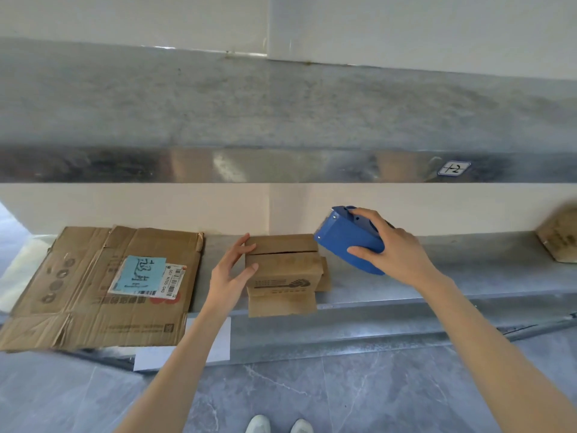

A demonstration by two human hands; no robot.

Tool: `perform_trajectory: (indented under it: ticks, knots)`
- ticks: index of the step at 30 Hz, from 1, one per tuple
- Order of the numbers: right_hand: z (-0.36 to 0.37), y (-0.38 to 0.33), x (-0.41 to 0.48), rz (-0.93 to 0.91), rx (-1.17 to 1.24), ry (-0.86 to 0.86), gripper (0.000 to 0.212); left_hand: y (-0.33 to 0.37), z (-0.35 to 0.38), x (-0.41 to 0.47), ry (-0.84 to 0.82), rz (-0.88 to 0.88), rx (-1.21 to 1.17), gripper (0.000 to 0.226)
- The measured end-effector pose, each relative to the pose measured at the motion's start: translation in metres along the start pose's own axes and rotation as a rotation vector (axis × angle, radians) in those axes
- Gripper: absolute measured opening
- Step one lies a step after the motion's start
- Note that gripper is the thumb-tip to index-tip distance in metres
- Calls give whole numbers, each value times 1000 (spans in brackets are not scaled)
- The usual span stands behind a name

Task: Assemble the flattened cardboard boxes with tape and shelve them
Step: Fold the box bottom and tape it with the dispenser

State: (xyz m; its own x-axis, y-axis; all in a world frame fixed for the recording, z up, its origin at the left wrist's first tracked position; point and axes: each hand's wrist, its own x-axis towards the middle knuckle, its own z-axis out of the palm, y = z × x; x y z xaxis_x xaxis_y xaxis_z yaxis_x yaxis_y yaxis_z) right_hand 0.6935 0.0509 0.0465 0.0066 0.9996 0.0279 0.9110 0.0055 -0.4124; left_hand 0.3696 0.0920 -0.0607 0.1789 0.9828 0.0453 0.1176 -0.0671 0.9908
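A small cardboard box (pixel 284 270) sits in the middle of the lower metal shelf (pixel 437 276), close to the near edge. Its top flaps are folded down with a dark seam running between them, and one bottom flap hangs over the shelf's front lip. The person's left hand (pixel 231 273) steadies the box at its left end, with the fingers fairly straight along the top left corner and the thumb pressed against the near face. The right hand (pixel 393 248) is wrapped around a blue tape dispenser (pixel 346 242), fingers over its top and thumb along its near side. It holds the dispenser tilted at the box's far right corner, touching it or just beside it; I cannot tell which. To the left of the box, a big flattened carton (pixel 93 292) lies on the same shelf and juts out past the front edge. It carries a blue note (pixel 142 271) with handwriting and a white barcode label (pixel 173 281) just to the note's right. At the far right end of the shelf another brown box (pixel 559 239) shows partly, blurred at the edge of view. Above, the upper shelf (pixel 281 104) is dull grey metal with a small handwritten tag (pixel 453 168) on its front rail. A white sheet (pixel 181 351) hangs below the lower shelf's front, behind the left forearm. Down on the grey tiled floor (pixel 343 395), the toes of pale shoes (pixel 278 425) are visible.
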Motion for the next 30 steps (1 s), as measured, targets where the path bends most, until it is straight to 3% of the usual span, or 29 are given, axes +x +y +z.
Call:
perform_trajectory:
  ticks: [5,11,16,20,25,30]
  knots:
    - [5,-62,18,-181,16,-72,62,10,0,-3,3,-16,43,42]
    - [38,-92,34,-311,-209,-212,64,14,-6,-3,-18,-58,36,46]
    - [43,-83,35,-289,-168,-232,67,12,-15,1,-69,-28,41,30]
    - [42,-84,38,-289,-154,-243,68,15,-12,-2,-20,-13,20,44]
    - [36,-88,43,-293,-161,-210,62,18,-11,-3,-5,-13,17,46]
    - [25,-100,53,-305,60,-235,61,16,-14,-1,-23,-53,-7,38]
